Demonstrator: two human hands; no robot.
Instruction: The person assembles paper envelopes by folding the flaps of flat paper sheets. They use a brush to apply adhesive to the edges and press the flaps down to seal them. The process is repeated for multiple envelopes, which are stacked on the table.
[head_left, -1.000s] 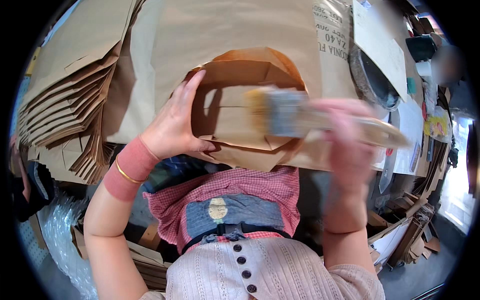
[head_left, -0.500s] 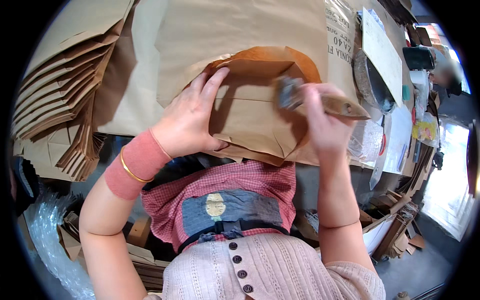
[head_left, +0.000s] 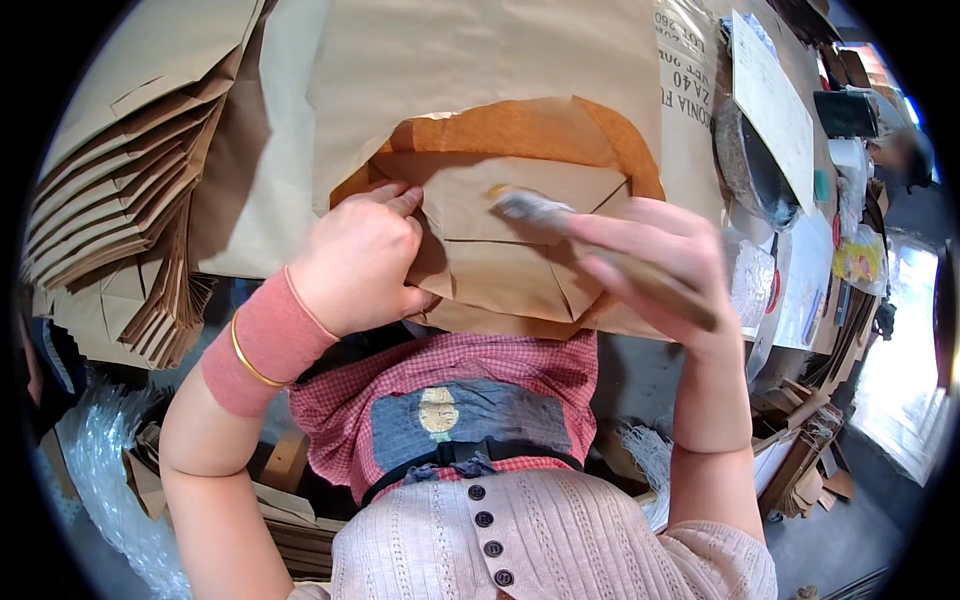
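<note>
Apron: a red-checked cloth with a blue patch (head_left: 470,415) is seen at lower centre, below the table edge.
Floor: grey concrete (head_left: 835,560) is shown at lower right, with cardboard offcuts (head_left: 800,490) piled on it; clear plastic wrap (head_left: 115,490) is bunched at lower left.
Worktable: the paper-covered top (head_left: 285,235) is spread across the upper frame.
Paper bag stack: folded kraft bags (head_left: 130,190) are fanned at upper left.
Basin: a grey bowl (head_left: 745,160) is partly covered by a white board (head_left: 772,105) at upper right.
Far side: a bright patch (head_left: 905,350) is seen at the right rim.
Left hand: the bag's left fold is gripped by the curled fingers and thumb of the left hand (head_left: 365,255).
Right hand: the wooden handle of a flat paintbrush (head_left: 535,210) is grasped by the right hand (head_left: 665,255).
Kraft bag: its squared, opened end (head_left: 500,272) is laid at centre, between both hands; the bristles are held over it, contact being impossible to tell.
</note>
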